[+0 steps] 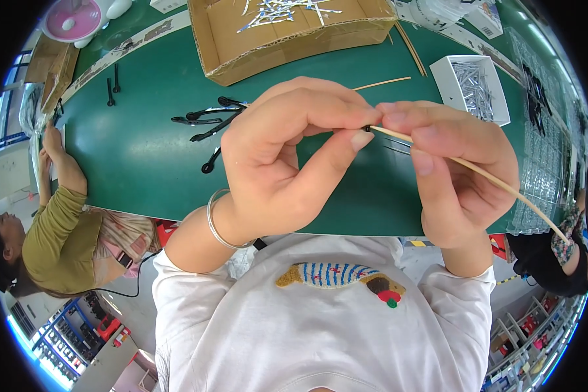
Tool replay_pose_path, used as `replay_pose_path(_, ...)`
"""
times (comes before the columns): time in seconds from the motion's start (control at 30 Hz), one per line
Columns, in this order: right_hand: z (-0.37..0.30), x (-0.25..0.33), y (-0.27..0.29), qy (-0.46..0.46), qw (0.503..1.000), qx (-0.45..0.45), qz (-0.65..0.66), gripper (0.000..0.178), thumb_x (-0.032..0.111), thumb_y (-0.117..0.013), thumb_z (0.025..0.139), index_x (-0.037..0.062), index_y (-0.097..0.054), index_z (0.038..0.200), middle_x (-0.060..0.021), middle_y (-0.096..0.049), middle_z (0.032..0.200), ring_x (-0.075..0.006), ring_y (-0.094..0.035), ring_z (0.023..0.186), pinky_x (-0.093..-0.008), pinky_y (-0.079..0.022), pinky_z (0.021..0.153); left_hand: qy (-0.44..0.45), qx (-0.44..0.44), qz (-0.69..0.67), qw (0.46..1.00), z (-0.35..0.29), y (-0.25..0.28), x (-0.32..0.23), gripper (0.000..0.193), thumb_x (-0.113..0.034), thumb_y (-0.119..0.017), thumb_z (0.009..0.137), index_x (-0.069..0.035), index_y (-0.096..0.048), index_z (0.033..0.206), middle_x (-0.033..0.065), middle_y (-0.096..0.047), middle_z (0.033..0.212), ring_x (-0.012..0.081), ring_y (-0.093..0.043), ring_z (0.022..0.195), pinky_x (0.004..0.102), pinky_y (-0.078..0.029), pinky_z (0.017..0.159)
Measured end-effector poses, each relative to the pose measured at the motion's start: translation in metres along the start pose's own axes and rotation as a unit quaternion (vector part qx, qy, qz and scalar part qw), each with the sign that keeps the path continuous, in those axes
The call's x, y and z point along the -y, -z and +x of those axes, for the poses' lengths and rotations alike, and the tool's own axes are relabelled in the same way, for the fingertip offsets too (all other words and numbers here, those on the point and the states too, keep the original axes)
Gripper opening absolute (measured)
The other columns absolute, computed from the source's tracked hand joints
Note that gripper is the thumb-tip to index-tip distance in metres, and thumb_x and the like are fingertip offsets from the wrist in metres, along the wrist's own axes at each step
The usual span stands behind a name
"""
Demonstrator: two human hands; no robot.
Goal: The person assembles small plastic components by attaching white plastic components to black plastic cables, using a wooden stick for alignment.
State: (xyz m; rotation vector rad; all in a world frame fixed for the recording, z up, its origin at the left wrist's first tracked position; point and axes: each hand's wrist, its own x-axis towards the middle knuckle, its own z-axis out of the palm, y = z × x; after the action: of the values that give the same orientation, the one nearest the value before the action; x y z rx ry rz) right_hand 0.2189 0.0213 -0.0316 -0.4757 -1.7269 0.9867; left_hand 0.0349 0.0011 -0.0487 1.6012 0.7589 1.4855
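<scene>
Stick (483, 172): slender, tan | black piece (367, 129): perhaps rounded (mostly hidden)

Green table (157, 147) bears black strips (110, 93); cardboard box (307, 53).

We look through one wide fisheye, the left of a head-worn pair, steeply down from above the wearer's shirt (340, 340); the hands (268, 153) loom close at mid-view, the green table (137, 160) spreads beyond, and straight edges bow toward the round rim.
</scene>
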Motion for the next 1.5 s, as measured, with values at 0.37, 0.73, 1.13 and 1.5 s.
replay_pose_path(0.37,0.002,0.002,0.004,0.04,0.997,0.04,-0.054,0.018,-0.012,-0.046,0.081,-0.0067,-0.054,0.096,-0.024,-0.063,0.093,-0.0334,-0.064,0.088,-0.0441,-0.052,0.081,-0.078,0.014,0.133,0.988,0.001,0.002,-0.001,0.015,0.008,-0.06,0.078,0.007,-0.059,0.092,0.0179,-0.06,0.093,0.0203,-0.058,0.081,0.0275,-0.048,0.068)
replay_pose_path(0.73,-0.001,0.001,0.0,0.042,0.998,0.024,-0.048,0.02,-0.013,-0.046,0.08,-0.0075,-0.052,0.098,-0.0243,-0.062,0.093,-0.0338,-0.063,0.089,-0.0438,-0.052,0.081,-0.159,-0.043,0.212,0.963,0.007,0.0,0.005,0.023,0.009,-0.064,0.06,-0.001,-0.065,0.081,0.0095,-0.065,0.077,0.0192,-0.06,0.062,0.0259,-0.046,0.055)
replay_pose_path(1.13,-0.002,-0.002,0.0,0.052,0.998,0.023,-0.041,0.02,-0.013,-0.046,0.08,-0.0074,-0.052,0.098,-0.0247,-0.062,0.092,-0.0344,-0.063,0.088,-0.0433,-0.053,0.08,-0.2,-0.043,0.242,0.948,0.009,0.0,0.008,0.027,0.009,-0.064,0.056,-0.002,-0.064,0.081,0.0084,-0.064,0.075,0.0188,-0.058,0.06,0.026,-0.044,0.052)
replay_pose_path(1.5,-0.002,-0.001,-0.002,0.067,0.996,0.022,-0.047,0.022,-0.014,-0.047,0.079,-0.0063,-0.053,0.099,-0.0231,-0.061,0.094,-0.0342,-0.063,0.091,-0.0429,-0.053,0.08,-0.212,-0.047,0.258,0.941,0.009,-0.001,0.007,0.027,0.009,-0.064,0.055,-0.001,-0.065,0.08,0.0085,-0.063,0.076,0.0194,-0.058,0.06,0.0265,-0.044,0.052)
